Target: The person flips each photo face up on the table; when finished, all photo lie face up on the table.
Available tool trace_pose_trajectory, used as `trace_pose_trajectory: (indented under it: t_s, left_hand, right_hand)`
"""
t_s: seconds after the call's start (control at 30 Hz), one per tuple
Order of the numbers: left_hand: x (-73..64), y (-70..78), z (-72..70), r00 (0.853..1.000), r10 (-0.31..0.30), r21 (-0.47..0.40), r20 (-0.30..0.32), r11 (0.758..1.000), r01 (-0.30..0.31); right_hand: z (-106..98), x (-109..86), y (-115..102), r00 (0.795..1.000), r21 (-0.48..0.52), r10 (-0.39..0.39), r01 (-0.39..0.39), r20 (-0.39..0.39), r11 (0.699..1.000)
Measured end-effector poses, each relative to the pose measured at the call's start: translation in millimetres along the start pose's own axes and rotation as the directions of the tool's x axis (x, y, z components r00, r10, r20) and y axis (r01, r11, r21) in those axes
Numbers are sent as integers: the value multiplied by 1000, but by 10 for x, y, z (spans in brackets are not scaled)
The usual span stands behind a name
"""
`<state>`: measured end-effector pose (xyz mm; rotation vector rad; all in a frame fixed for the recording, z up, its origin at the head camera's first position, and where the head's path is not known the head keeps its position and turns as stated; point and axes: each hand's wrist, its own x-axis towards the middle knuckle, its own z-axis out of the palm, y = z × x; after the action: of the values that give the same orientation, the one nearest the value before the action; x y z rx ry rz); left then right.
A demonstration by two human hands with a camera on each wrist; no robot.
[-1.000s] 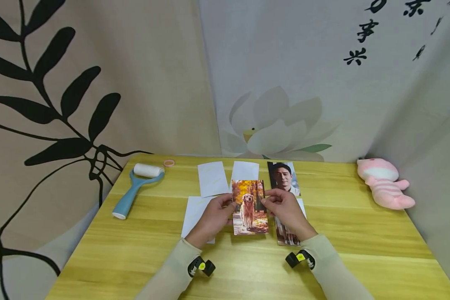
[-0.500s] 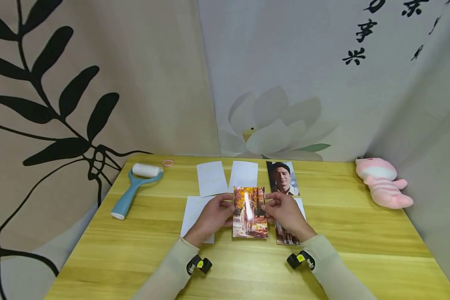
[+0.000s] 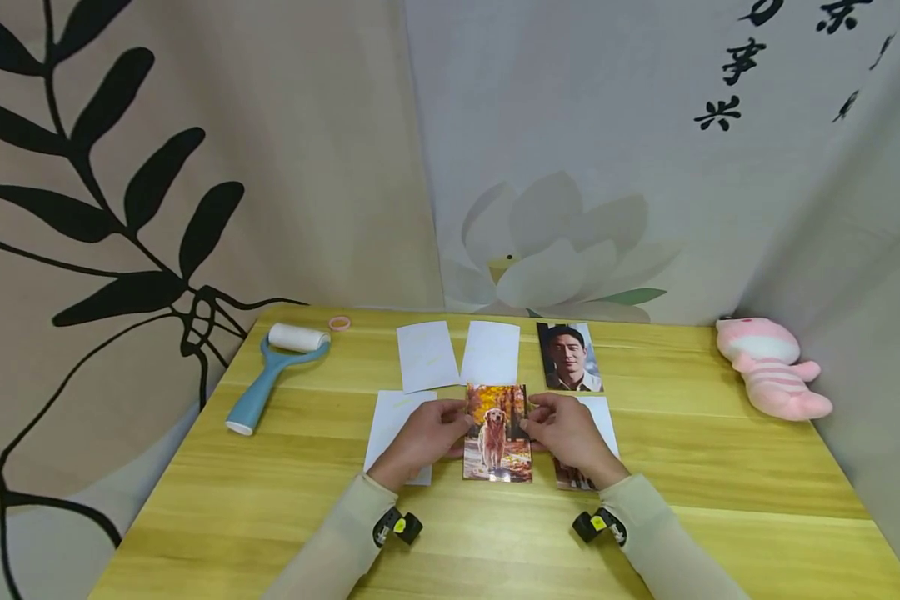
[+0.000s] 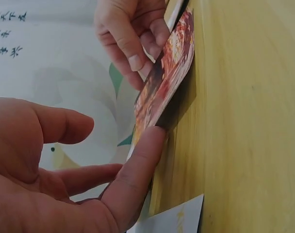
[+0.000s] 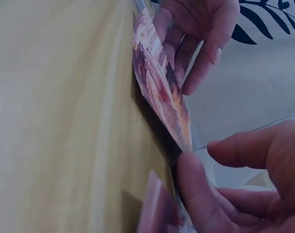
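Dog photo [image 3: 497, 446] is held at lower centre of the head frame, left edge gripped by left hand [image 3: 426, 433], right edge by right hand [image 3: 573, 429], tilted over the bench [image 3: 480, 542]. Card [image 3: 390, 421] is partly covered by left hand; portrait [image 3: 570, 360] is seen just beyond right hand. Roller [image 3: 273, 375] is parked at left, pink toy [image 3: 774, 375] at far right.

The yellow wood-grain desk [image 3: 720, 483] stands against pale cloth walls. Dark leafy branches [image 3: 153, 179] are printed on the left; at the far side are a faint lotus [image 3: 555, 242] and black characters [image 3: 742, 62]. Soft light leaves a sheen on the near desk.
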<state>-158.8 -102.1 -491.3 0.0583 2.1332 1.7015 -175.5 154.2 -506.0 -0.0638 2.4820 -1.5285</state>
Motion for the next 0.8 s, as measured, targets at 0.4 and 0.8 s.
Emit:
trace_pose_trajectory:
  t_s: [0.4,0.8]
  left_hand:
    - [-38,26,11,1000,-8,91,-5,996,8]
    - [-61,37,6,1000,5,141,-13,990,-3]
  right_hand:
    - [-65,-92,-113,1000,-175,4,-7,-17,985]
    - [-57,-114,-109,1000,-96,12,-15,-27,995]
